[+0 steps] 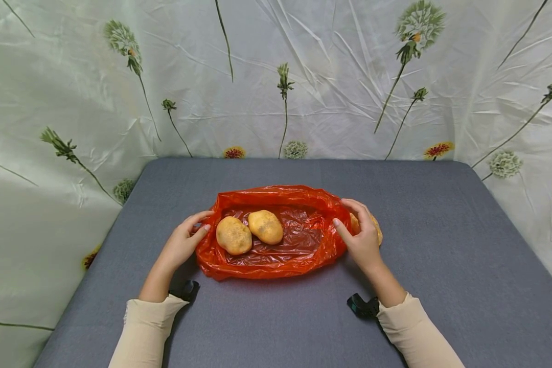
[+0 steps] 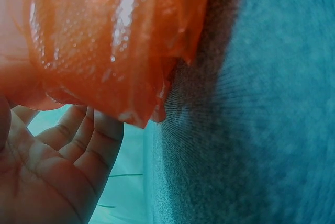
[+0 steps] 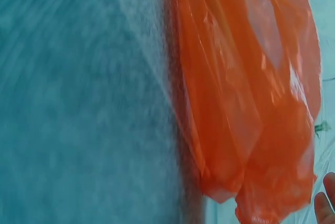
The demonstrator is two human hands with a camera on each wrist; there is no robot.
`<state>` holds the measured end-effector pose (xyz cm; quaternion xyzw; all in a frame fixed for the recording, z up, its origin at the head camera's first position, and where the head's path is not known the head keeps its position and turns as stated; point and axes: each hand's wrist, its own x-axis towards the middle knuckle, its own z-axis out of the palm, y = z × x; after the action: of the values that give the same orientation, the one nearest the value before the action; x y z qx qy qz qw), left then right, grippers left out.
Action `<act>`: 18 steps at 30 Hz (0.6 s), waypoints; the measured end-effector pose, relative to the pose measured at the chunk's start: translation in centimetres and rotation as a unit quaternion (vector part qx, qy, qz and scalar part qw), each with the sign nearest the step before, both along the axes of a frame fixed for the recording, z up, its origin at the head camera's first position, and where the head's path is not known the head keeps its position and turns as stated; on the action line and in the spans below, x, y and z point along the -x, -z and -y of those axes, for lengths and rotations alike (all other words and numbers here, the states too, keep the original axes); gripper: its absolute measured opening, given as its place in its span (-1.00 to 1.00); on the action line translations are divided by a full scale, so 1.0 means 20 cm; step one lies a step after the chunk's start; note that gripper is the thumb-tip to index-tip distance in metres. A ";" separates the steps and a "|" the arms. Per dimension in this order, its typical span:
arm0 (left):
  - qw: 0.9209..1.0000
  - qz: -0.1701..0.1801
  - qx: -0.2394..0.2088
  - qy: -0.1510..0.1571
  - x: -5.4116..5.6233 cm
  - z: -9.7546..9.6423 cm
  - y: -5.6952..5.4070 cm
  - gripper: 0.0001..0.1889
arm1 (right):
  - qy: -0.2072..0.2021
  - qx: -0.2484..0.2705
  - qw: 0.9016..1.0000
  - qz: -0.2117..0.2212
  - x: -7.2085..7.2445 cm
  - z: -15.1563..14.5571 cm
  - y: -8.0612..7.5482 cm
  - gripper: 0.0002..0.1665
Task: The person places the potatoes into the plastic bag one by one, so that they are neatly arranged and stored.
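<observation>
A red plastic bag point(image 1: 276, 273) lies on the table with its mouth spread wide. Inside its left half are two potatoes, one at the left point(image 1: 233, 235) and another point(image 1: 266, 227) beside it. My left hand point(image 1: 179, 246) is at the bag's left end, thumb and fingers spread apart at the rim; the left wrist view shows its fingers point(image 2: 94, 145) extended beside the plastic. At the right end, my right hand point(image 1: 364, 245) has its thumb and fingertips by the rim. A third potato point(image 1: 375, 230) shows behind the right hand, partly hidden by it.
The grey cloth-covered table point(image 1: 276, 327) reaches back to a pale curtain point(image 1: 239, 117) printed with flowers. Black wrist camera mounts point(image 1: 363, 305) stick out below the sleeves near the front of the bag.
</observation>
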<state>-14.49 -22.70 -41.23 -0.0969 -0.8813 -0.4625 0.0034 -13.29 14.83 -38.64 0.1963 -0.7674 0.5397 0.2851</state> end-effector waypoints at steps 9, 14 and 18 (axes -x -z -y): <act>1.000 -0.003 0.003 0.000 0.00 0.00 0.00 -0.62 | 0.019 0.009 1.000 -0.003 -0.01 -0.07 0.02 -0.52; 1.000 -0.004 0.006 -0.001 0.00 0.00 0.00 -0.62 | 0.035 0.004 0.999 -0.001 -0.01 -0.12 0.03 -0.54; 1.000 -0.005 0.008 -0.001 0.00 0.00 0.00 -0.62 | 0.042 0.001 0.999 0.001 -0.02 -0.16 0.04 -0.54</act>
<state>-14.51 -22.66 -41.22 -0.0982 -0.8850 -0.4551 0.0071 -12.84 18.05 -39.36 0.1631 -0.7748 0.5283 0.3065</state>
